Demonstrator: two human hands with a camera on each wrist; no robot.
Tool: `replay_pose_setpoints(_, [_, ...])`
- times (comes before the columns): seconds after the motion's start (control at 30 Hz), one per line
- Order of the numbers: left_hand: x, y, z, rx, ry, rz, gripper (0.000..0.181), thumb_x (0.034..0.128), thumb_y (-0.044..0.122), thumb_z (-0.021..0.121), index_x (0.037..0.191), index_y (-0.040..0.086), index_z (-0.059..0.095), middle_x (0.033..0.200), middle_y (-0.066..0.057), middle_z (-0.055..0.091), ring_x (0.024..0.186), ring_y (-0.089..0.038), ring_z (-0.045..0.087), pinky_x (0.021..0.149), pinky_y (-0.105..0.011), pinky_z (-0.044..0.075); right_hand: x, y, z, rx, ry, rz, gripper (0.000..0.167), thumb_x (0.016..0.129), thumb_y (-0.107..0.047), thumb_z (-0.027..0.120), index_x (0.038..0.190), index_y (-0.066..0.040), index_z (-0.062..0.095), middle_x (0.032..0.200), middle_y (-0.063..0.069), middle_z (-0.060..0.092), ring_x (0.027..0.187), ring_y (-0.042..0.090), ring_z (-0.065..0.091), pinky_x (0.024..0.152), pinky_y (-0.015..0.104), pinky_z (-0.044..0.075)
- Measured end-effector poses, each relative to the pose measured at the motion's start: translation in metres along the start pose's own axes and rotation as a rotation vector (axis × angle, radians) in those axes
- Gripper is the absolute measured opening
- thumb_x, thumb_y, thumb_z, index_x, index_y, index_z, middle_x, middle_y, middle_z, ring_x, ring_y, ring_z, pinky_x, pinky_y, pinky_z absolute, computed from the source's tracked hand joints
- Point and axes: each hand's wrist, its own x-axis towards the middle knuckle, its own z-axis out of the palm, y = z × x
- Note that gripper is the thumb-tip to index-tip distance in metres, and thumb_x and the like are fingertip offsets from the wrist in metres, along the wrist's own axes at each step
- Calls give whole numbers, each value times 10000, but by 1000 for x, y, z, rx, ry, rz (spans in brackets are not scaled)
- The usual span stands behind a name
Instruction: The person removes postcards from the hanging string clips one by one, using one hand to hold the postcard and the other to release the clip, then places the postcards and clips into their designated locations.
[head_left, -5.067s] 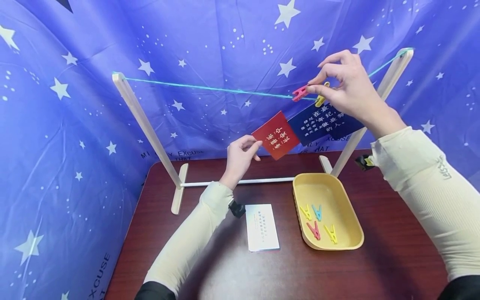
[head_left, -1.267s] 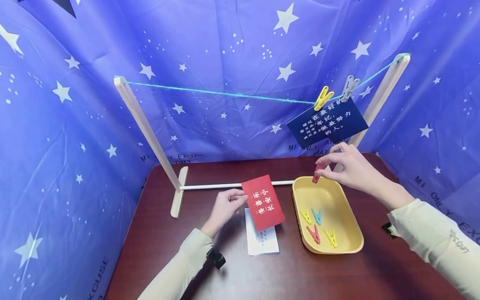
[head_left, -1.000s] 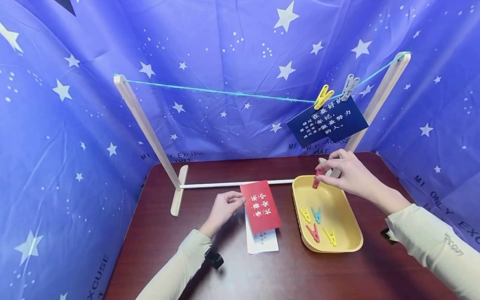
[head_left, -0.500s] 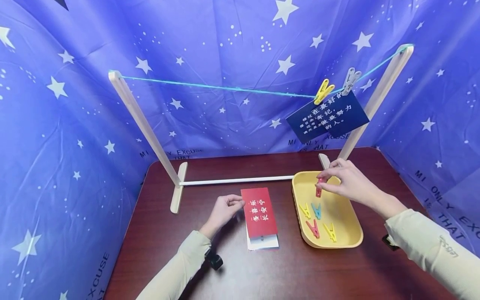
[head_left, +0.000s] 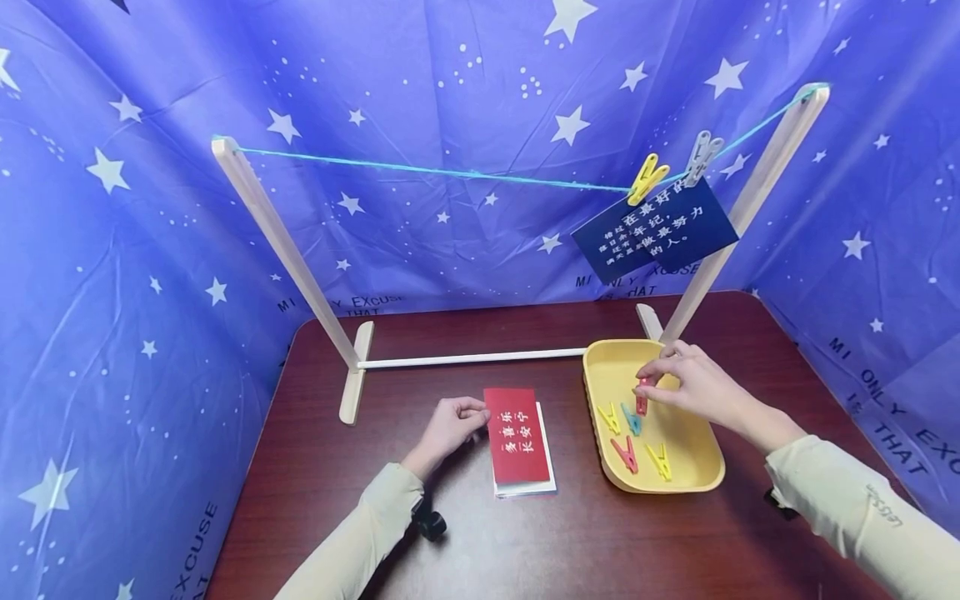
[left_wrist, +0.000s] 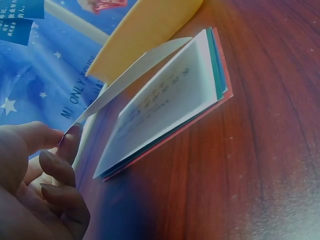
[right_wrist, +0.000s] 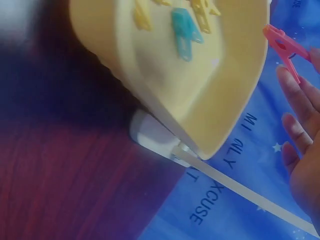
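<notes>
– Above the stack of cards (left_wrist: 160, 105), the red card (head_left: 517, 442) is pinched by the left hand (head_left: 448, 427); over the tray (head_left: 688, 437), the pink peg (head_left: 642, 402) is gripped by the right hand (head_left: 699, 387).
– If loosened early, the peg could be dropped among the loose pegs (head_left: 628, 461); by its one-edge hold, the card could be bent.
– And hidden?
– The stack is mostly covered in the head view; the right hand is partly cropped in its wrist view.

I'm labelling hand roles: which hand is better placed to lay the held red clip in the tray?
Probably the right hand: it pinches the red clip over the yellow tray, while the left hand holds the red card outside it.
</notes>
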Motion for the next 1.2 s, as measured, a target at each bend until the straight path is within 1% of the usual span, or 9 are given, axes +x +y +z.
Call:
replay_pose_setpoints(0.1, [1,-2,2,2,-6,1,224,952,44,688,1092,-131,703,763,-281,699,495,-93,498,468,-197,392,-4,3,4,-5,-16,4,195,776,-254,911,925,-170,816,871,-63,606,850,172,489,719,369,383])
replay_pose_setpoints(0.3, [2,-6,5,17,0,4,193,945,38,690,1050,-122,711,703,-246,677,485,-74,483,468,-182,383,-10,4,9,2,-29,11,188,769,-268,917,910,-203,811,881,-76,610,867,174,504,735,372,392])
replay_pose_setpoints(0.5, [1,-9,6,106,-6,29,157,935,29,695,1005,-110,718,709,-184,699,485,-44,492,477,-171,402,-14,9,17,-1,-36,16,172,777,-274,911,901,-217,805,867,-101,618,865,171,525,737,367,394])
replay_pose_setpoints(0.57, [0,-10,7,131,-10,30,149,931,25,696,997,-107,718,715,-156,708,488,-40,495,479,-171,411,-14,9,18,-4,-56,29,151,801,-268,894,901,-201,802,855,-107,650,838,167,542,718,363,414])
replay_pose_setpoints(0.63, [0,-11,7,147,-7,24,144,929,25,701,992,-103,714,712,-130,711,489,-36,499,478,-173,418,-14,9,19,-15,-86,58,134,832,-260,870,900,-174,793,835,-102,681,806,164,582,702,370,458])
replay_pose_setpoints(0.73, [0,-11,7,151,6,22,142,925,10,707,1008,-104,686,715,-127,718,485,-37,502,466,-174,421,-11,7,19,-18,-136,137,134,878,-248,830,896,-129,772,796,-75,720,747,187,652,666,425,536])
replay_pose_setpoints(0.87, [-1,-10,7,131,19,15,157,918,-17,713,1034,-100,646,727,-161,725,485,-47,505,457,-176,414,-6,3,19,-42,-169,236,184,909,-283,800,871,-112,744,760,-37,720,683,231,676,621,507,547])
replay_pose_setpoints(1.03, [-1,-9,7,133,25,15,169,915,-7,720,1041,-95,651,741,-180,726,491,-55,510,464,-177,412,-4,2,22,-41,-203,303,227,922,-276,781,754,-152,694,652,-75,646,611,197,587,564,447,492])
replay_pose_setpoints(1.2, [0,-9,9,167,32,18,171,911,0,728,1039,-90,658,745,-176,728,515,-48,530,479,-173,419,-5,4,28,-9,-216,322,283,912,-194,771,656,-131,669,562,-92,597,565,175,518,527,375,440])
